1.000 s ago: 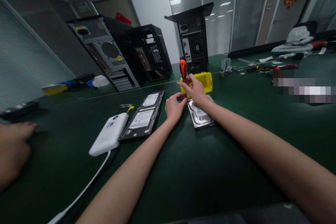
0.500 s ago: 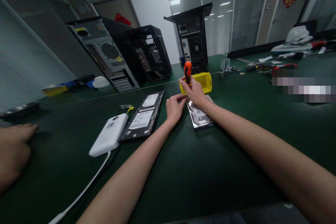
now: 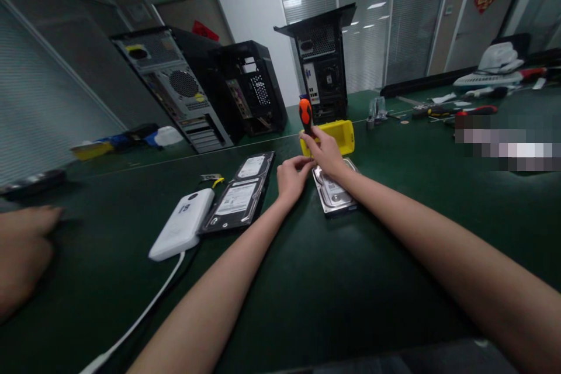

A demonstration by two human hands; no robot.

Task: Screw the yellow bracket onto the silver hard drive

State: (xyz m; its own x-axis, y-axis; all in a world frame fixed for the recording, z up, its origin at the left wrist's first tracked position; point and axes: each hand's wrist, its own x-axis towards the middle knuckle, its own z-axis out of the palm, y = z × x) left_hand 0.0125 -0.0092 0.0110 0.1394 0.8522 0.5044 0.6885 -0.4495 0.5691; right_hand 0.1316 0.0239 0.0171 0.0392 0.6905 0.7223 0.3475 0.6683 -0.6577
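Observation:
My right hand is closed round the lower part of an orange and black screwdriver, whose handle points up and leans slightly left. Its tip is hidden by my fingers, near the far left corner of a silver hard drive. My left hand rests beside that corner, thumb and forefinger pinched close to the screwdriver; what they hold, if anything, is too small to make out. Just behind both hands lies a yellow tray.
Left of my hands are two hard drives and a white device with a cable. Computer cases stand behind. Tools lie at the right. Another person's hand is at the left edge.
The screwdriver's handle has tipped to the left, and the fingers of my right hand have shifted slightly with it. My left hand stays where it was.

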